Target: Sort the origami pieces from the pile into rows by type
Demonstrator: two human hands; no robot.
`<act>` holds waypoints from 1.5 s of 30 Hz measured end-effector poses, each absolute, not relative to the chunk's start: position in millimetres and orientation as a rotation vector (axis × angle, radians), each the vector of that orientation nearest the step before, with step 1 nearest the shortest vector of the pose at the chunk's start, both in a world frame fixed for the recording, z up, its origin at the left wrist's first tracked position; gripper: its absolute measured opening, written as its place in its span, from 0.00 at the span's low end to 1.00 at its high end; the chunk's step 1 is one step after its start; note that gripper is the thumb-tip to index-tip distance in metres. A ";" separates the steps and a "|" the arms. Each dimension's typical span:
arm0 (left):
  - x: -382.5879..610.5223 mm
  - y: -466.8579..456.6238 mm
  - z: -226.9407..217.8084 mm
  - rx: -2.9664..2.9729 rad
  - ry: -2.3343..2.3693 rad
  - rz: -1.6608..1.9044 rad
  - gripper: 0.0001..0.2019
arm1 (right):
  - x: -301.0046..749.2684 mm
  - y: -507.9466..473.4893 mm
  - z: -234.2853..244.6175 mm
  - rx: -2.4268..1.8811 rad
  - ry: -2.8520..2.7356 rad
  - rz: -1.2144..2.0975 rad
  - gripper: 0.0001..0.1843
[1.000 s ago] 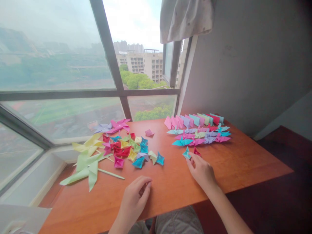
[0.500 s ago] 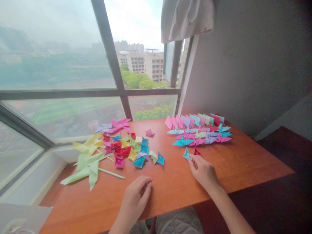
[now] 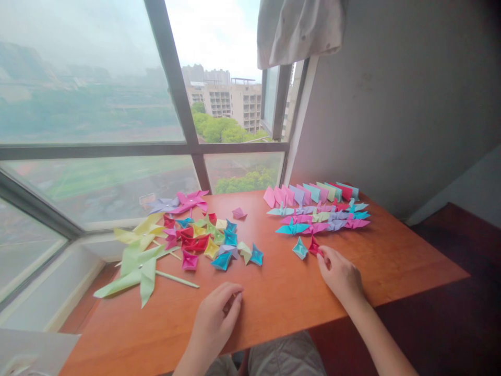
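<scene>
My right hand (image 3: 341, 274) has its thumb and fingers at the right corner of a small red folded-paper boat (image 3: 313, 245), pinching it where it sits on the table. Just left of it stands a light blue paper boat (image 3: 300, 249), free of my fingers. My left hand (image 3: 217, 317) rests near the table's front edge, fingers curled toward the thumb, with nothing seen in it. Beyond it lies a loose cluster of paper boats, among them a blue one (image 3: 222, 260), a pink one (image 3: 190, 260) and a red one (image 3: 195, 243).
Paper pinwheels, including a light green one (image 3: 141, 266) and a pink one (image 3: 191, 201), lie at the left. Rows of paper cranes (image 3: 293, 228) and a line of upright folded papers (image 3: 297, 195) fill the back right. The wooden table (image 3: 274, 308) meets a window (image 3: 242, 172).
My right hand has let go of the light blue boat and shifted right to the red one. The light blue boat stays beside it. My left hand keeps its place.
</scene>
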State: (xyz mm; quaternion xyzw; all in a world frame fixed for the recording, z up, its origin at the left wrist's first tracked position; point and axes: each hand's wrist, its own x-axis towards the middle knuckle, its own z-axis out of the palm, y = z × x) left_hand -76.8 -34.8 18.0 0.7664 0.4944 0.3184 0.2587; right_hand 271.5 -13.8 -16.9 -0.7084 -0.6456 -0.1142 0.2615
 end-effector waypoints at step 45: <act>-73.9 -37.0 22.5 2.063 1.371 0.839 0.09 | 218.0 -14.1 -9.8 -1.641 -1.862 -0.161 0.16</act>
